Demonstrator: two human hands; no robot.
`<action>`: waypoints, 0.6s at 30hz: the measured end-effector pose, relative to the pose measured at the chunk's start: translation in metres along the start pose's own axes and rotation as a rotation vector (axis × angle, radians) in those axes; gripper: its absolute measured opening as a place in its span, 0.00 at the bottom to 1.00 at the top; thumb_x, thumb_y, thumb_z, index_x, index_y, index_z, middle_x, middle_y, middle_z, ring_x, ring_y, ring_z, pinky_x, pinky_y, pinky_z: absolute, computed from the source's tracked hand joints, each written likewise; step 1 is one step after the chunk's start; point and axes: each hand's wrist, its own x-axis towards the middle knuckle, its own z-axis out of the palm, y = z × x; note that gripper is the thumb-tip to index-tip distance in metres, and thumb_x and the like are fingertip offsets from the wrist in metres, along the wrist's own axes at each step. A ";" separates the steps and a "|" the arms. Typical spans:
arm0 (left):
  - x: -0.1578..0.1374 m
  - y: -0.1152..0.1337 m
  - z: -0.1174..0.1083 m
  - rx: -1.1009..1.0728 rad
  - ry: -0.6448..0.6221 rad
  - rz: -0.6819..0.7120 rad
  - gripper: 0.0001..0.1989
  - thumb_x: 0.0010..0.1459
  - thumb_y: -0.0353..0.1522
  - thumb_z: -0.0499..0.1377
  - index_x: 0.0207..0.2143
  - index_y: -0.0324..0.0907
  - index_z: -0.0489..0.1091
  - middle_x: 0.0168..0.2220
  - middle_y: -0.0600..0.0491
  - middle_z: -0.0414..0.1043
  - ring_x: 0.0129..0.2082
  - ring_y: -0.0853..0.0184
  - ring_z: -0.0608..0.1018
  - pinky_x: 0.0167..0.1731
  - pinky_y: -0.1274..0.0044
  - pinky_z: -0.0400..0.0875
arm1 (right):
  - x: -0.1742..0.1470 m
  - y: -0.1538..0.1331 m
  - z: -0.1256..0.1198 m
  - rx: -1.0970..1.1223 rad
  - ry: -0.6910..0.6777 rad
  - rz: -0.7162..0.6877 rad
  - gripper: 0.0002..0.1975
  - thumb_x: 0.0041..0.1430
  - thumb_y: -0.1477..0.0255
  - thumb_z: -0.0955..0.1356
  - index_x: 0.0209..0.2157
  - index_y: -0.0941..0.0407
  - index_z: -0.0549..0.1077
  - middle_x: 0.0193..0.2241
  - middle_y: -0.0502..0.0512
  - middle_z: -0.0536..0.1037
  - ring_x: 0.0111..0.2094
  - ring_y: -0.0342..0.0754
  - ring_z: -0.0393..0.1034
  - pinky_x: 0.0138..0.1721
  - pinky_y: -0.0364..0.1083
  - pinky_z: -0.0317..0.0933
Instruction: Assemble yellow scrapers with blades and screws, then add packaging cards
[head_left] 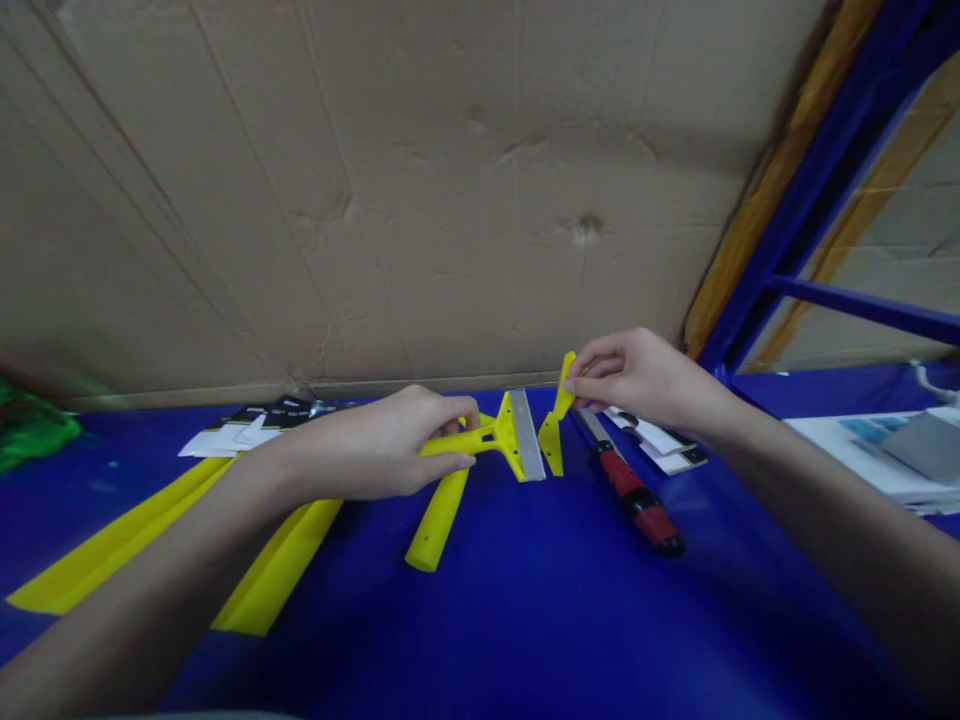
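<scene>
My left hand (405,440) is closed around the handle of a yellow scraper (510,435), whose wide metal blade points right. Under that scraper a yellow tubular handle (437,525) lies slanted on the blue table. Between fingers and thumb, my right hand (622,375) pinches a small angular yellow plastic piece (566,388). Its lower part hangs just right of the scraper blade, apart from it. Below my right hand rests a red-and-black handled tool (637,500) with a metal shaft or blade, partly hidden at its far end.
Long yellow strips (127,535) lie at left, partly behind my left forearm. Black-and-white packaging (255,425) sits behind them, and more cards (664,445) lie at right. Cardboard (480,200) stands along the back. A blue metal frame (795,200) rises at right, near stacked sheets (885,455).
</scene>
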 end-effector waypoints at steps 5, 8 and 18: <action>0.000 0.000 -0.001 0.024 0.001 -0.002 0.17 0.63 0.41 0.58 0.52 0.48 0.75 0.45 0.49 0.82 0.40 0.58 0.82 0.38 0.73 0.72 | 0.002 0.006 0.006 0.210 0.069 0.086 0.15 0.51 0.80 0.73 0.39 0.54 0.71 0.16 0.45 0.74 0.18 0.43 0.70 0.20 0.41 0.61; 0.000 -0.002 0.000 0.027 0.017 0.012 0.17 0.63 0.41 0.59 0.52 0.49 0.75 0.44 0.50 0.82 0.39 0.59 0.82 0.37 0.74 0.72 | 0.001 0.004 0.008 0.319 0.109 0.125 0.33 0.49 0.82 0.74 0.56 0.55 0.65 0.16 0.40 0.72 0.17 0.42 0.66 0.18 0.40 0.58; 0.000 -0.006 0.001 0.031 0.042 0.013 0.20 0.62 0.43 0.59 0.54 0.50 0.75 0.45 0.50 0.83 0.39 0.58 0.83 0.37 0.73 0.74 | -0.001 0.001 0.007 0.514 -0.027 0.272 0.15 0.48 0.85 0.74 0.38 0.58 0.79 0.22 0.48 0.77 0.17 0.36 0.60 0.15 0.35 0.54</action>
